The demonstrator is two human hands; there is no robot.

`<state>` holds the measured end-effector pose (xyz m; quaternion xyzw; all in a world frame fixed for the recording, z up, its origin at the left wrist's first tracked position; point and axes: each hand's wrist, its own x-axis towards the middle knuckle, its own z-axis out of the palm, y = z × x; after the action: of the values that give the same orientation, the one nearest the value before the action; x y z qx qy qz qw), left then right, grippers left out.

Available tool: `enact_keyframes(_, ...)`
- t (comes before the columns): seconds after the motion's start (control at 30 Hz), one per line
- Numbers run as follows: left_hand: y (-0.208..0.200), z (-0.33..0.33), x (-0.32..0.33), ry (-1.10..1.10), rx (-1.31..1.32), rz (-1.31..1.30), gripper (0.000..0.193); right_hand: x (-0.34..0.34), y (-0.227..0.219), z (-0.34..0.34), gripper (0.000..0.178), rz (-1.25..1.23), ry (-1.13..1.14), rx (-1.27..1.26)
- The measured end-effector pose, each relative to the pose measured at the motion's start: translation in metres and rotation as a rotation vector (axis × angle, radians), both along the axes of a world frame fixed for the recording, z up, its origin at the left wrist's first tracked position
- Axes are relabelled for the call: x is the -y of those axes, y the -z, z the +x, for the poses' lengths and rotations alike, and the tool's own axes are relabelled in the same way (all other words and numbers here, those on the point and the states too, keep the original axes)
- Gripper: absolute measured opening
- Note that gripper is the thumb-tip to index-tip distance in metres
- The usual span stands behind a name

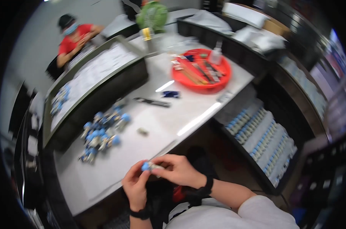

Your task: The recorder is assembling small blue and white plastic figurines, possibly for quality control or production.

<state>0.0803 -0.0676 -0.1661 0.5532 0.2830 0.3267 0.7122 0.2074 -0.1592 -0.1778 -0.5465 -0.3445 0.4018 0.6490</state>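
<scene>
White tabletop (79,187) fills the middle of a busy room, with a person in a red shirt (74,42) sitting at the far left. By its near edge, two hands have a little blue and pale piece (146,166). Its long way runs left to right, with the blue end to the left and the pale end to the right. It sits between the fingertips, and the fingers hide some of it. The left hand (136,183) pinches the blue end, and the right hand (178,170) pinches the pale end, so each grip is narrow. A small pale bit (142,131) lies just past the hands. Farther left is a messy pile (97,138), in front of a big dark bin (104,100). Beyond lie a black tool (152,102) and a dark blue scrap (170,94), then a red tray (207,90) of tools.
</scene>
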Motion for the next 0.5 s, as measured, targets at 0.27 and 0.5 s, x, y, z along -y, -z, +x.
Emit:
enact_keyframes(0.27, 0.011, 0.033, 0.004, -0.015, -0.255, 0.512, 0.036, 0.083, 0.025, 0.113, 0.021, 0.089, 0.476, 0.079)
enact_keyframes(0.5, 0.024, 0.027, -0.003, -0.087, -0.302, 0.483, 0.031, 0.2, 0.105, 0.308, 0.024, -0.371, 1.214, 0.611)
